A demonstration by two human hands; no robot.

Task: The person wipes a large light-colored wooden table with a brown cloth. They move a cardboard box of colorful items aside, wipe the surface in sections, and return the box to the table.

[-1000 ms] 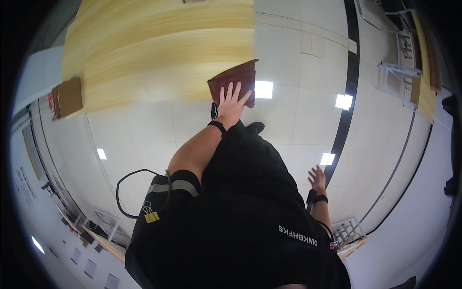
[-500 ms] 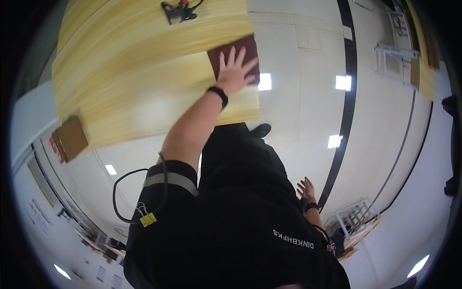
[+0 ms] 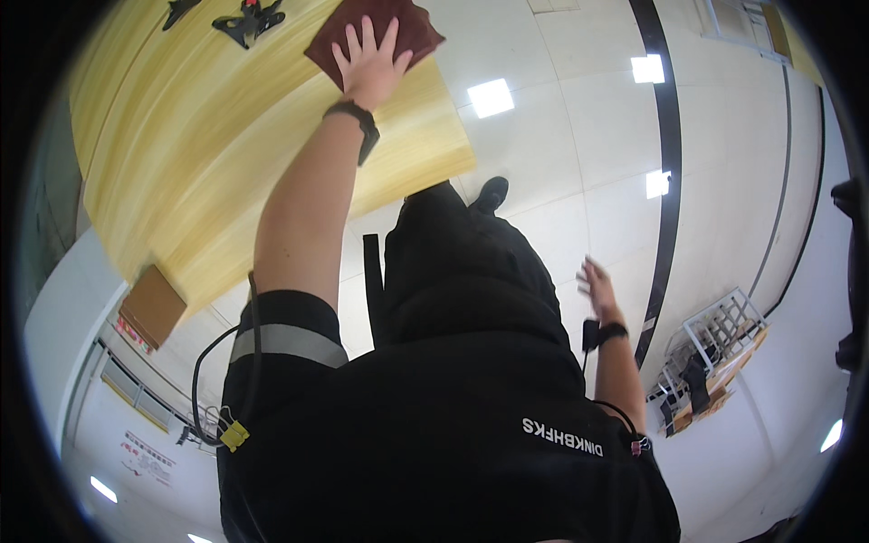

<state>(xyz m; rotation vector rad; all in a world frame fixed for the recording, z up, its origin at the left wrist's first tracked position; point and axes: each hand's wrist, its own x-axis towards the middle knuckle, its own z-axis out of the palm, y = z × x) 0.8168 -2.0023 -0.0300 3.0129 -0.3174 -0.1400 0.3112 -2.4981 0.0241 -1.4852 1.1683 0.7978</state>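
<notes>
Closest, a yellow binder clip (image 3: pixel 233 436) sits on the black left sleeve beside a looping cable (image 3: pixel 196 385). Off the body's right side, the right hand (image 3: pixel 597 288) hangs over the pale floor (image 3: pixel 561 226), its grip loosely parted around nothing visible. Farther out, the left hand (image 3: pixel 369 72) lies flat, grip spread wide, on a dark red cloth (image 3: pixel 415 32) at the wooden surface's (image 3: pixel 244 154) right edge. Left of the cloth rests a black tool (image 3: pixel 246 27) with a red part.
</notes>
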